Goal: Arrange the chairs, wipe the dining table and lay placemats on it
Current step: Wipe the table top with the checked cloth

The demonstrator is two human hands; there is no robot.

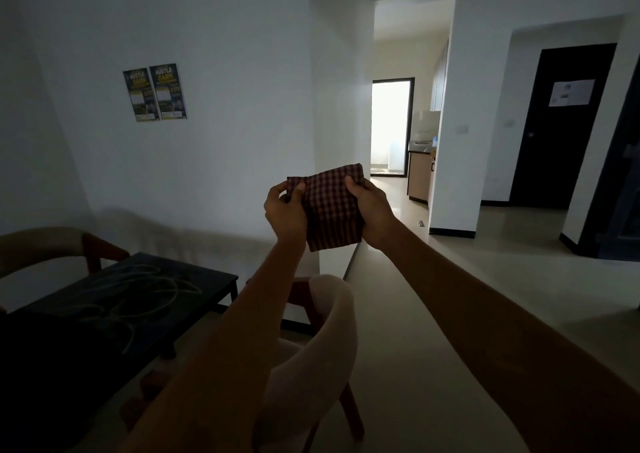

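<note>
Dim room: a checked cloth (pixel 332 207) is pinched by left hand (pixel 284 210) and right hand (pixel 372 210) fingers, above a chair (pixel 322 342) beside a dark table (pixel 138 297)

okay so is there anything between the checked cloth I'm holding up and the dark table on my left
Nothing visible blocks it. Both hands, left hand and right hand, hold the checked cloth in the air, up and to the right of the dark table. A cream chair stands at the table's right edge, below the cloth, not across the path.
</note>
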